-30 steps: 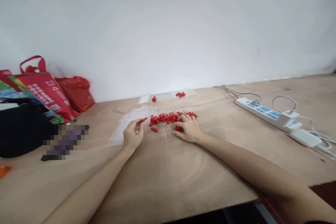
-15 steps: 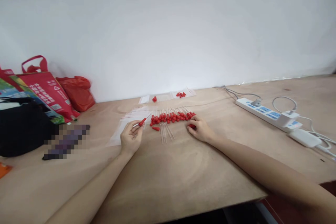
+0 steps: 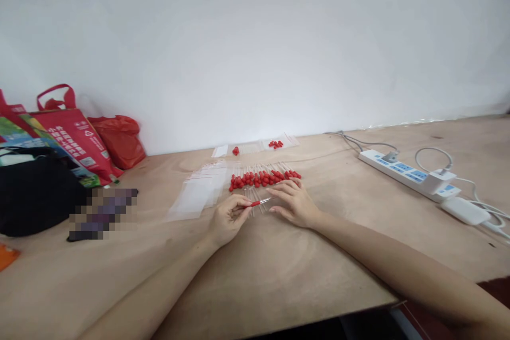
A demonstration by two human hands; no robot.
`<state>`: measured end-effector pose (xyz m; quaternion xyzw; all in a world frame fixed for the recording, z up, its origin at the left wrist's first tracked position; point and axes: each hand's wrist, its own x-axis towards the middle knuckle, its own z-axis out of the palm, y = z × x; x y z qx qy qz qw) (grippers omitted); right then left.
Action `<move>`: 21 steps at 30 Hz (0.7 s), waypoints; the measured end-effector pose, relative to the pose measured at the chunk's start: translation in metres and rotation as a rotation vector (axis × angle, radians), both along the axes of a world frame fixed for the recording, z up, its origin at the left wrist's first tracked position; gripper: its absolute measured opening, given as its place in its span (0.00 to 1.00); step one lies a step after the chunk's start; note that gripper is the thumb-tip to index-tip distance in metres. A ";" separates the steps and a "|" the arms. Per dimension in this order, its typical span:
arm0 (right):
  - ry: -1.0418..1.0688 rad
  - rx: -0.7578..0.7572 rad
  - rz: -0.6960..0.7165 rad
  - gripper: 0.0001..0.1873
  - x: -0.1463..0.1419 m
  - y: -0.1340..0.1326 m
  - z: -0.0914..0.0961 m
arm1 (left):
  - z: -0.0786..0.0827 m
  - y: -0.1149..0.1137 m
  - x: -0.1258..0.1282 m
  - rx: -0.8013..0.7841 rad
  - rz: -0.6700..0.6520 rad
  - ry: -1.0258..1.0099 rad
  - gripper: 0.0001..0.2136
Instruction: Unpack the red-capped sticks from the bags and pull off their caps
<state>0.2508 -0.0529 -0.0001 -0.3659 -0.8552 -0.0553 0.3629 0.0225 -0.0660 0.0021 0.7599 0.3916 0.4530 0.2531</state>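
Meeting white wall (image 3: 255, 53) — wooden tabletop (image 3: 279, 271); left hand (image 3: 226, 219), fingers clamped on dropper (image 3: 255, 203) — right hand (image 3: 297, 205), fingers apart.

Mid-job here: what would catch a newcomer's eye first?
First, the row of red-ended tubes in the middle. Then the single tube pinched in the left hand, nearer than the row, its clear end toward the right hand. Lastly, the red shopping bag at left and white power strip at right.
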 end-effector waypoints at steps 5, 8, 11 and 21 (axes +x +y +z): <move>-0.074 0.007 0.039 0.11 -0.014 -0.005 -0.003 | 0.005 -0.003 0.003 0.082 -0.079 0.109 0.07; -0.075 0.028 0.051 0.12 -0.016 -0.007 -0.003 | 0.009 -0.004 0.005 0.173 -0.047 0.282 0.10; -0.072 0.063 0.081 0.11 -0.015 -0.010 -0.002 | 0.008 -0.003 0.006 0.293 -0.006 0.422 0.11; -0.099 0.057 0.132 0.13 -0.011 -0.017 0.002 | 0.006 -0.012 0.001 0.489 -0.029 0.499 0.10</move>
